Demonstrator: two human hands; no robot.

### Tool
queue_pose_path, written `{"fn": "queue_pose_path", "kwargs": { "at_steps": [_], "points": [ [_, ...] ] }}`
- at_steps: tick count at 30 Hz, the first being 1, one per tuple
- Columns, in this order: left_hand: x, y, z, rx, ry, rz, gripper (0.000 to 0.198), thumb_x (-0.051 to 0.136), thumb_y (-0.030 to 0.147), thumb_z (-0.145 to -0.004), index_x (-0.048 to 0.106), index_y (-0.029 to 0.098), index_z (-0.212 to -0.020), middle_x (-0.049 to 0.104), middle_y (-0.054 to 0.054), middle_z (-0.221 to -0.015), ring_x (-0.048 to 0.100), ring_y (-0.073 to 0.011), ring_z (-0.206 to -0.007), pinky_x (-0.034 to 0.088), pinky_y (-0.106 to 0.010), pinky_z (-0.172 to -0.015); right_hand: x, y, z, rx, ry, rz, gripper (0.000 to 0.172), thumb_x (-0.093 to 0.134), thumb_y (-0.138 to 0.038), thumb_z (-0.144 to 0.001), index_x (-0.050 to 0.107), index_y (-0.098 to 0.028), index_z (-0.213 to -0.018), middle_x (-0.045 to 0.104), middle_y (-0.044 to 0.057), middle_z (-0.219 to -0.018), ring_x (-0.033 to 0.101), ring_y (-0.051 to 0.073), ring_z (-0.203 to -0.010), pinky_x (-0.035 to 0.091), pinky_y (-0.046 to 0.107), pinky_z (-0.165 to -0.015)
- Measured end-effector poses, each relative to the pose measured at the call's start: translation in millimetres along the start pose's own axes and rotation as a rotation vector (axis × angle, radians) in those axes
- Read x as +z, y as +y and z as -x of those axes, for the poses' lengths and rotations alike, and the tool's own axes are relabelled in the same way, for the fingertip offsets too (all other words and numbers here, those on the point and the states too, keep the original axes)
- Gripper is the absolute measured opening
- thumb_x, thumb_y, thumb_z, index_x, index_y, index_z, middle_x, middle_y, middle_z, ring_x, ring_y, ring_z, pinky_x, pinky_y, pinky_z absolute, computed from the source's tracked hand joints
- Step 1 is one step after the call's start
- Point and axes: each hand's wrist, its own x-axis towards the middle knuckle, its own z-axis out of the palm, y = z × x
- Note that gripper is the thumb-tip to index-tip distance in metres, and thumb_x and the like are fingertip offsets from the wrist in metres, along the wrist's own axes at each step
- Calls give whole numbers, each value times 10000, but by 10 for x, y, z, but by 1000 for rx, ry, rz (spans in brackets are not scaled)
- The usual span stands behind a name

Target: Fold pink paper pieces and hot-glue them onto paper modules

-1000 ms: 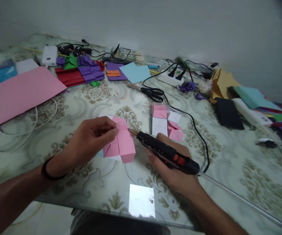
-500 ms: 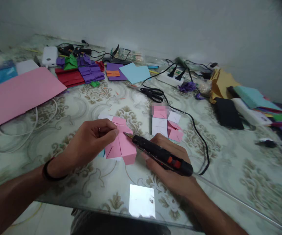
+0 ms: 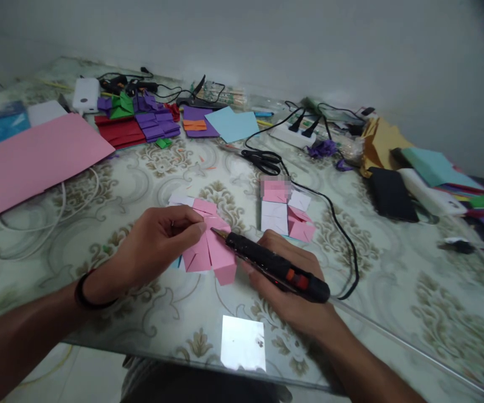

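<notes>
In my right hand (image 3: 284, 268) is a black hot glue gun (image 3: 273, 263) with red-orange parts. Its brass-coloured nozzle points left, at the upper part of a folded pink paper piece (image 3: 202, 257); whether the tip touches the paper I cannot tell. My left hand (image 3: 162, 238) pinches the upper left of that pink piece between thumb and fingers. White and blue paper shows at the piece's edges. To the right of it lies a second folded paper piece (image 3: 274, 217), pink and white. A clear glue stick (image 3: 376, 319) seems to trail from the back of the gun.
Black scissors (image 3: 263, 161) lie behind the hands. The black cord (image 3: 338, 218) curves from a white power strip (image 3: 294, 134) round the right side. A large pink sheet (image 3: 36, 162) covers the left, and folded purple pieces (image 3: 156, 124) stand at the back. A black phone-like slab (image 3: 392, 193) lies right.
The pink piece has shifted very slightly to the right with my left hand. The glue gun's nozzle has moved a touch left over it. The rest looks the same.
</notes>
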Motion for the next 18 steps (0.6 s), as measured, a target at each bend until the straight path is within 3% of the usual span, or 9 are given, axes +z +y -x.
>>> {"fn": "queue_pose_path", "kwargs": {
  "at_steps": [18],
  "points": [
    [-1, -35, 19, -59, -90, 46, 193, 615, 285, -933, 707, 184, -797, 662, 5, -758, 534, -136, -690, 399, -278, -636, -16, -10, 0, 48, 25, 0, 291, 608, -103, -881, 414, -234, -707, 449, -47, -648, 510, 125, -612, 368, 276, -564]
  ]
}}
